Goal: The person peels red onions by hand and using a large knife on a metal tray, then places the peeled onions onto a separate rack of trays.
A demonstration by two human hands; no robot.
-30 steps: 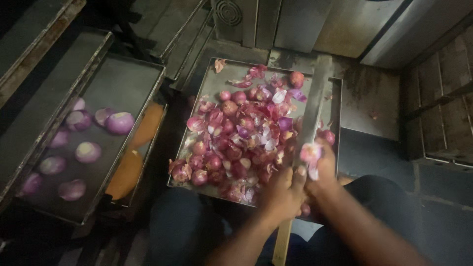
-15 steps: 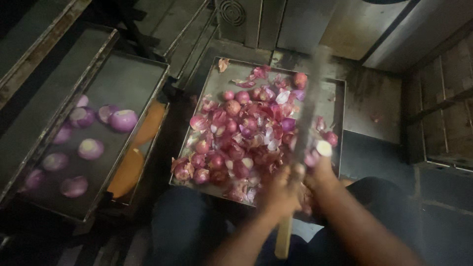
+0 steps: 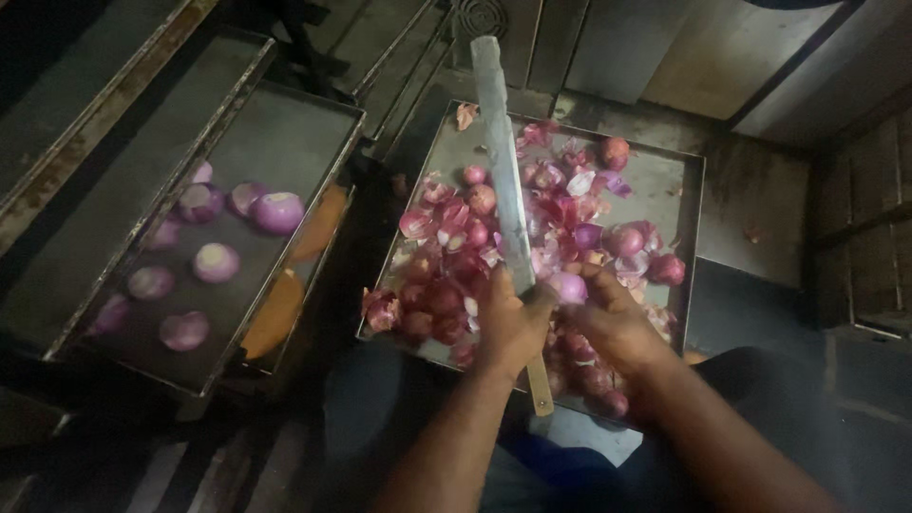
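Dim kitchen floor, two steel trays, we peel onions with a long knife.

Our left hand has its fingers closed round the knife at the handle; the right hand pinches a peeled onion against the blade, over the near edge of the onion tray. The knife looks stiff and heavy, best held by the wooden handle; the long axis runs away from us, tip towards the tray's far edge. Left of that tray, peeled onions lie in a second tray.
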